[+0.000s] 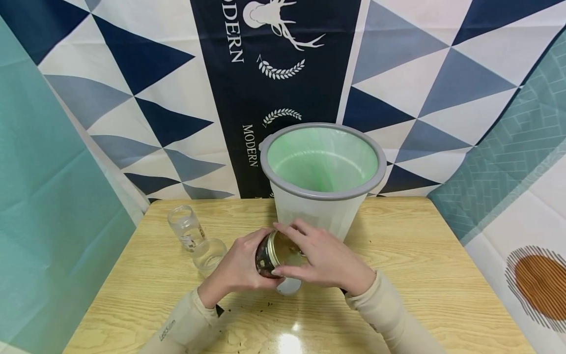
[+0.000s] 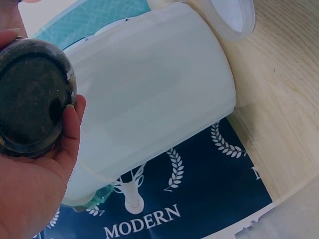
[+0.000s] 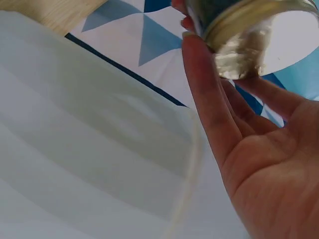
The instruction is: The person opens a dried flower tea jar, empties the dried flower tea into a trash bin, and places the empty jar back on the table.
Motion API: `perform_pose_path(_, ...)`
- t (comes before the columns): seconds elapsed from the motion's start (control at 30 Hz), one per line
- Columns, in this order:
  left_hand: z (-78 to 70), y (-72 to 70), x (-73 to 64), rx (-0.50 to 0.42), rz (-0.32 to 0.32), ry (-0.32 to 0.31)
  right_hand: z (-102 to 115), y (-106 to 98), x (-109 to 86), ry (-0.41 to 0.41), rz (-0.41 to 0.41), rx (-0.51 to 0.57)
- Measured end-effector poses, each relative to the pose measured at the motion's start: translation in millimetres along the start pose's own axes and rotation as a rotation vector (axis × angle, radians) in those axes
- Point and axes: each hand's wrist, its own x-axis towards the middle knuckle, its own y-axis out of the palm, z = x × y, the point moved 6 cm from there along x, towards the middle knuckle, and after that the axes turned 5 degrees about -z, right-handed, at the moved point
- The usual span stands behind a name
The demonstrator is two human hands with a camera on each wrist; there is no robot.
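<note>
In front of my chest my left hand (image 1: 244,263) grips a glass jar (image 1: 264,258) with dark contents. The jar is tilted, its gold metal lid (image 1: 273,246) facing right. My right hand (image 1: 325,255) spans that lid, thumb at the near edge and fingers at the far edge. The left wrist view shows the dark round base of the jar (image 2: 32,99) with left fingers curled round its side. In the right wrist view the lid's shiny top (image 3: 291,42) lies between right thumb and fingers, apart from the palm. Whether the lid is loose cannot be told.
Behind the hands stands a pale bucket (image 1: 323,195) with a grey rim and green inside. Left of the jar are a clear glass (image 1: 185,226) and a clear round container (image 1: 209,255). Below the hands lies a white round object (image 1: 289,286). Dark crumbs dot the wooden table (image 1: 247,329).
</note>
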Motion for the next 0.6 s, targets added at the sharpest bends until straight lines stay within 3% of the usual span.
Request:
perform_pose_path(0.23,0.5,1.3,-1.3,-0.012,0.018,-0.007,2.1,-3.9,-3.2,-0.101,-0.006,0.056)
perform_pose_path(0.4,0.6,0.1,-2.4,0.004,0.012,-0.011,0.3,-0.3,-0.1,-0.029,-0.041,0.005)
perform_pose_path(0.6,1.8,1.8,-1.6,0.004,0.019,-0.019,-1.5,3.4,-0.8,0.043,0.016,-0.020)
